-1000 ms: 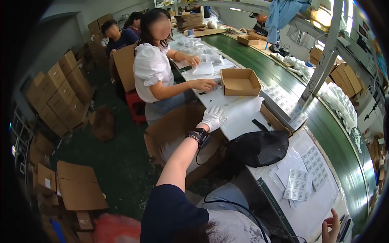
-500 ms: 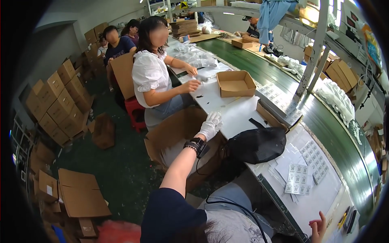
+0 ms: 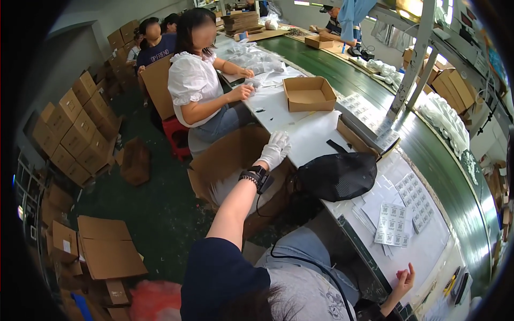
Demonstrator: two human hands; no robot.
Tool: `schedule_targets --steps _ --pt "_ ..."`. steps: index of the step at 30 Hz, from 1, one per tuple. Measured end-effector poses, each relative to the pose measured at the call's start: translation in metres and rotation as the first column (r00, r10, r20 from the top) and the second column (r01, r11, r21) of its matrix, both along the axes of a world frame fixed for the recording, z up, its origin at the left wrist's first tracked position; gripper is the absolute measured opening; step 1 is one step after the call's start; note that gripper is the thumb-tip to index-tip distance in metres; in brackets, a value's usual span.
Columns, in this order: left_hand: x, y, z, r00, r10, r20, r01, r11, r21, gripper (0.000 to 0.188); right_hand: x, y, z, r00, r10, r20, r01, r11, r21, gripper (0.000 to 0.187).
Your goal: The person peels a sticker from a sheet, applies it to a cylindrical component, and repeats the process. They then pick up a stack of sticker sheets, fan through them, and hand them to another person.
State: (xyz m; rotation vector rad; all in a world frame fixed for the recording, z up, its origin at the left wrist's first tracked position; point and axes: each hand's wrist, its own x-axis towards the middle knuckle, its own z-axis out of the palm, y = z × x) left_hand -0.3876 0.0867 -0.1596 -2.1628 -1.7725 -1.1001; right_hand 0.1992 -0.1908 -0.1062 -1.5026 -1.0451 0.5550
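Note:
My left hand [image 3: 276,150] wears a white glove, with a dark band and device on its wrist. It reaches over a large open carton [image 3: 206,174] to the near edge of the white worktable [image 3: 306,136]. Its fingers look stretched out and loosely together, and nothing shows in them. Bare and raised, my right hand [image 3: 405,282] is at the lower right beside the table's edge, one finger up and nothing held. Between the hands lies a black mesh bag [image 3: 337,176]. Sheets of square-coded labels [image 3: 393,224] are on the table near my right hand.
A person in white [image 3: 195,80] sits further along, handling pale wrapping. Near them stands an open cardboard box [image 3: 309,95]. A green conveyor belt [image 3: 428,160] runs beyond the worktable. Stacked cartons [image 3: 80,131] line the left. A yellow cutter [image 3: 450,283] lies at lower right.
The view has shifted slightly, and the table's things sit higher in it. My right hand has come further into view. The person in white has drawn their hands nearer together.

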Motion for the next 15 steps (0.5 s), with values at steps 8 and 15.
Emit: schedule_targets --steps 8,15 --pt "0.002 0.006 -0.012 0.998 0.026 -0.056 -0.025 1.000 0.015 0.046 -0.002 0.007 -0.017 0.990 -0.095 0.105 0.098 0.995 -0.019 0.022" --pt "0.005 0.009 -0.013 0.998 0.036 -0.057 -0.034 0.999 0.040 0.045 -0.005 0.006 -0.020 0.981 -0.127 0.143 0.129 0.992 -0.005 0.019"
